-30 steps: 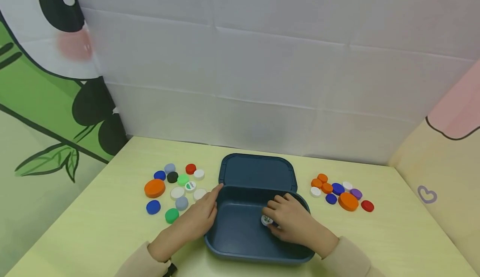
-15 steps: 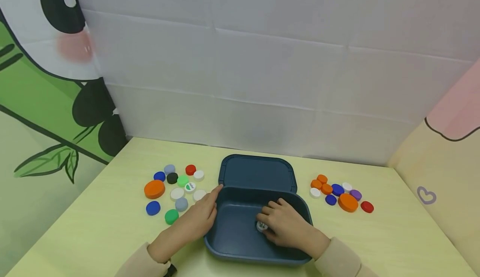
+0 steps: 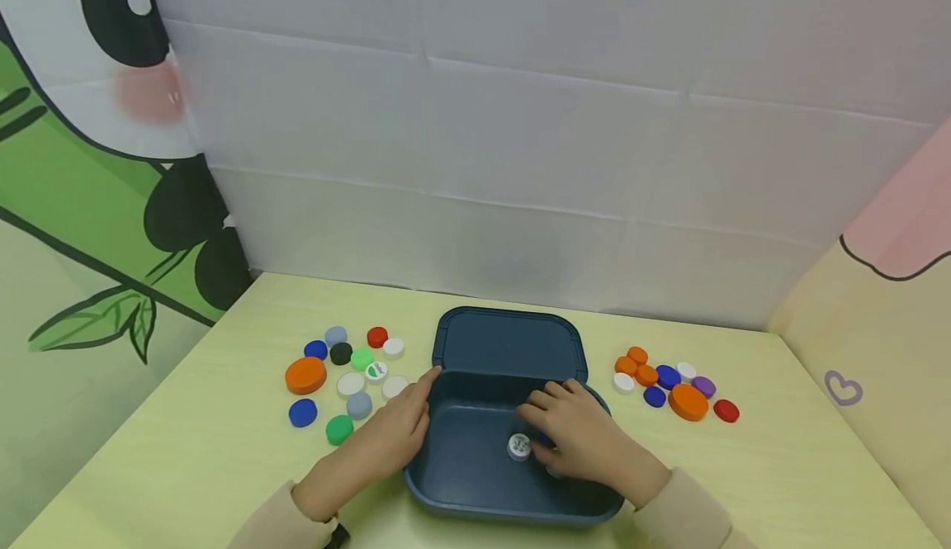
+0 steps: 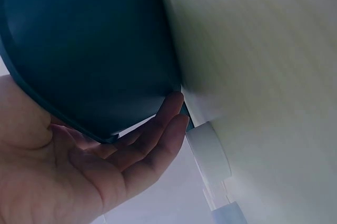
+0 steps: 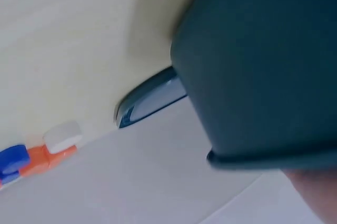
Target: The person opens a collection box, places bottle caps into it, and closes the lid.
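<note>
A dark blue plastic box stands on the table, its lid folded back behind it. My left hand holds the box's left wall; in the left wrist view, its fingers curve along the outside near a corner. My right hand reaches inside the box, thumb and index finger apart. Just left of its thumb, a white bottle cap with a printed top lies on the box floor. Something blue shows beneath the right fingers, partly hidden. The right wrist view shows mostly the box's outer wall.
Left of the box lie several loose caps, among them a large orange cap and a green cap. More caps cluster to the right, including a large orange cap and a red cap. A wall stands behind the table.
My right hand first shifted the white cap slightly left and toward me, then let go of it and drew back to the right. My left hand stays on the box wall.
</note>
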A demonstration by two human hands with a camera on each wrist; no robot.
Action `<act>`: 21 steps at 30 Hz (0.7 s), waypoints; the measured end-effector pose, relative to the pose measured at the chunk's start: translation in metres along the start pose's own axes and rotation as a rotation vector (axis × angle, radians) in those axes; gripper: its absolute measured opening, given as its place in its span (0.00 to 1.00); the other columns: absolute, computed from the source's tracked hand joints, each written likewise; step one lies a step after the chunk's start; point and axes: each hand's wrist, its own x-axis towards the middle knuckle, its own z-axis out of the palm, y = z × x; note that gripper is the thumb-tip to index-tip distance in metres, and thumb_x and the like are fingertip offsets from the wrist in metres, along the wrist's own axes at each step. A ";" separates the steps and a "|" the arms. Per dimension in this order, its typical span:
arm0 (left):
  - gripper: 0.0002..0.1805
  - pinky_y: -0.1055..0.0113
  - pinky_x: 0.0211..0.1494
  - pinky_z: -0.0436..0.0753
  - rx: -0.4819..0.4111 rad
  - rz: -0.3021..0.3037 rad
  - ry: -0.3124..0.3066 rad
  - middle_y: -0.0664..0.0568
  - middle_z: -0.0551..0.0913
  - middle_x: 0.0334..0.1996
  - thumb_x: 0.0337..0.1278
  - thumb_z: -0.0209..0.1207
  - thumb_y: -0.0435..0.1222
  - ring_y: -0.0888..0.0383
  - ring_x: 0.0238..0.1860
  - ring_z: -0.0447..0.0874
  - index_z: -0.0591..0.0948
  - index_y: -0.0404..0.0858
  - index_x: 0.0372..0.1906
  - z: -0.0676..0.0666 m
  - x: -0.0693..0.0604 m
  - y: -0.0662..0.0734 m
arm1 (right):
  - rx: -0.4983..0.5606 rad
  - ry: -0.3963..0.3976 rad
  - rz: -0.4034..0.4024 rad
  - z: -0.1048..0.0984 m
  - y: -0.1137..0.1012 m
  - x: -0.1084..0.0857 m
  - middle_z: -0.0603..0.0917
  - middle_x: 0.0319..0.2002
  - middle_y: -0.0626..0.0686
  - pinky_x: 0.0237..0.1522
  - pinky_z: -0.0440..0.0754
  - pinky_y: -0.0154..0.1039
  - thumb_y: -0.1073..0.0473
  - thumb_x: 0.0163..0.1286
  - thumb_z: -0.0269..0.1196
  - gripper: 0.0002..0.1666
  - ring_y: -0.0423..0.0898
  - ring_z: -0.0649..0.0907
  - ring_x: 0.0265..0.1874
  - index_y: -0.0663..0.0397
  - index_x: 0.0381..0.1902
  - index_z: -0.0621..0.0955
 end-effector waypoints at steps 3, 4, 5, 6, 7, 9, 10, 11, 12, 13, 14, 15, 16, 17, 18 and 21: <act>0.28 0.50 0.62 0.69 0.000 0.000 0.001 0.41 0.62 0.66 0.67 0.41 0.34 0.47 0.64 0.65 0.52 0.38 0.70 0.000 0.000 -0.001 | -0.006 0.029 0.026 -0.004 0.005 -0.001 0.81 0.39 0.43 0.37 0.70 0.37 0.47 0.55 0.64 0.19 0.42 0.75 0.37 0.43 0.45 0.79; 0.28 0.50 0.62 0.69 0.000 0.000 0.001 0.41 0.62 0.66 0.67 0.41 0.33 0.47 0.64 0.65 0.52 0.38 0.70 0.000 0.000 -0.001 | -0.011 0.038 0.036 -0.005 0.007 -0.002 0.81 0.39 0.43 0.37 0.70 0.37 0.47 0.55 0.64 0.19 0.43 0.75 0.37 0.43 0.45 0.79; 0.28 0.50 0.62 0.69 0.001 0.001 0.002 0.41 0.62 0.66 0.67 0.41 0.33 0.47 0.64 0.65 0.52 0.38 0.70 0.000 0.000 -0.001 | -0.019 0.049 0.047 -0.006 0.010 -0.002 0.81 0.39 0.44 0.37 0.70 0.37 0.47 0.54 0.64 0.19 0.43 0.75 0.37 0.43 0.45 0.79; 0.28 0.50 0.62 0.69 0.001 0.001 0.003 0.41 0.62 0.66 0.66 0.41 0.33 0.47 0.64 0.65 0.52 0.38 0.70 0.001 0.000 -0.001 | -0.031 0.059 0.056 -0.007 0.013 -0.003 0.81 0.39 0.44 0.37 0.71 0.38 0.47 0.54 0.65 0.20 0.43 0.75 0.37 0.43 0.45 0.79; 0.28 0.50 0.62 0.69 0.001 0.001 0.004 0.41 0.62 0.66 0.66 0.41 0.33 0.47 0.64 0.65 0.52 0.37 0.70 0.001 0.000 -0.001 | -0.041 0.067 0.068 -0.008 0.015 -0.004 0.81 0.39 0.44 0.38 0.72 0.38 0.47 0.54 0.65 0.20 0.43 0.75 0.37 0.43 0.45 0.79; 0.28 0.50 0.62 0.69 0.004 0.002 0.006 0.41 0.62 0.66 0.66 0.41 0.33 0.47 0.64 0.65 0.53 0.37 0.70 0.001 0.000 -0.002 | -0.050 0.074 0.093 -0.011 0.022 -0.006 0.81 0.39 0.45 0.39 0.73 0.40 0.47 0.54 0.65 0.20 0.44 0.76 0.37 0.44 0.45 0.79; 0.28 0.50 0.62 0.69 0.006 0.002 0.007 0.41 0.62 0.66 0.67 0.41 0.33 0.47 0.64 0.65 0.53 0.37 0.70 0.001 0.000 -0.002 | -0.055 0.083 0.105 -0.012 0.025 -0.007 0.81 0.39 0.46 0.39 0.73 0.41 0.47 0.54 0.65 0.20 0.45 0.76 0.37 0.44 0.45 0.79; 0.28 0.50 0.62 0.69 0.007 0.003 0.007 0.41 0.62 0.66 0.67 0.41 0.34 0.47 0.64 0.65 0.53 0.37 0.70 0.001 0.000 -0.002 | -0.060 0.095 0.115 -0.013 0.028 -0.008 0.81 0.39 0.46 0.40 0.73 0.41 0.47 0.54 0.65 0.20 0.45 0.77 0.38 0.44 0.45 0.80; 0.28 0.50 0.62 0.69 0.008 0.003 0.007 0.41 0.62 0.66 0.67 0.41 0.34 0.47 0.64 0.65 0.53 0.38 0.70 0.001 0.000 -0.002 | -0.065 0.105 0.126 -0.014 0.032 -0.010 0.81 0.39 0.46 0.40 0.74 0.42 0.47 0.53 0.65 0.20 0.45 0.77 0.38 0.44 0.45 0.80; 0.28 0.50 0.62 0.69 0.009 0.004 0.007 0.41 0.63 0.66 0.67 0.41 0.34 0.47 0.64 0.65 0.53 0.38 0.70 0.001 0.000 -0.002 | -0.068 0.116 0.138 -0.015 0.036 -0.012 0.81 0.39 0.46 0.41 0.74 0.42 0.48 0.53 0.66 0.20 0.45 0.77 0.38 0.44 0.44 0.80; 0.28 0.50 0.62 0.69 0.009 0.005 0.008 0.41 0.63 0.66 0.67 0.41 0.34 0.47 0.64 0.65 0.53 0.38 0.70 0.001 0.000 -0.003 | -0.075 0.130 0.146 -0.016 0.039 -0.013 0.81 0.39 0.47 0.41 0.74 0.42 0.48 0.53 0.66 0.20 0.46 0.77 0.38 0.45 0.44 0.80; 0.28 0.50 0.62 0.69 0.009 0.004 0.007 0.41 0.63 0.66 0.67 0.41 0.34 0.47 0.64 0.65 0.53 0.38 0.70 0.001 0.000 -0.003 | -0.083 0.150 0.155 -0.016 0.043 -0.015 0.81 0.38 0.47 0.40 0.74 0.42 0.48 0.52 0.66 0.19 0.46 0.77 0.37 0.45 0.43 0.80; 0.28 0.50 0.62 0.69 0.009 0.005 0.006 0.41 0.63 0.66 0.67 0.41 0.34 0.47 0.64 0.65 0.53 0.38 0.70 0.001 0.000 -0.003 | -0.092 0.167 0.162 -0.015 0.048 -0.017 0.81 0.38 0.47 0.40 0.75 0.42 0.49 0.52 0.67 0.19 0.46 0.77 0.37 0.46 0.43 0.81; 0.28 0.50 0.62 0.69 0.008 0.004 0.006 0.41 0.63 0.66 0.67 0.41 0.34 0.47 0.64 0.65 0.53 0.38 0.70 0.001 0.000 -0.003 | -0.098 0.178 0.172 -0.014 0.052 -0.019 0.82 0.37 0.47 0.40 0.75 0.43 0.49 0.51 0.67 0.19 0.46 0.77 0.36 0.46 0.42 0.81; 0.28 0.50 0.62 0.69 0.008 0.004 0.007 0.41 0.63 0.66 0.67 0.41 0.34 0.47 0.64 0.65 0.53 0.38 0.70 0.001 0.000 -0.003 | -0.103 0.183 0.186 -0.013 0.056 -0.021 0.82 0.37 0.48 0.40 0.75 0.43 0.49 0.51 0.67 0.19 0.46 0.78 0.36 0.47 0.42 0.81; 0.28 0.50 0.62 0.69 0.007 0.002 0.007 0.41 0.63 0.66 0.67 0.40 0.34 0.47 0.64 0.66 0.52 0.39 0.70 0.001 0.000 -0.003 | -0.101 0.183 0.231 -0.007 0.069 -0.027 0.82 0.37 0.48 0.39 0.75 0.44 0.51 0.50 0.67 0.19 0.47 0.78 0.35 0.49 0.41 0.81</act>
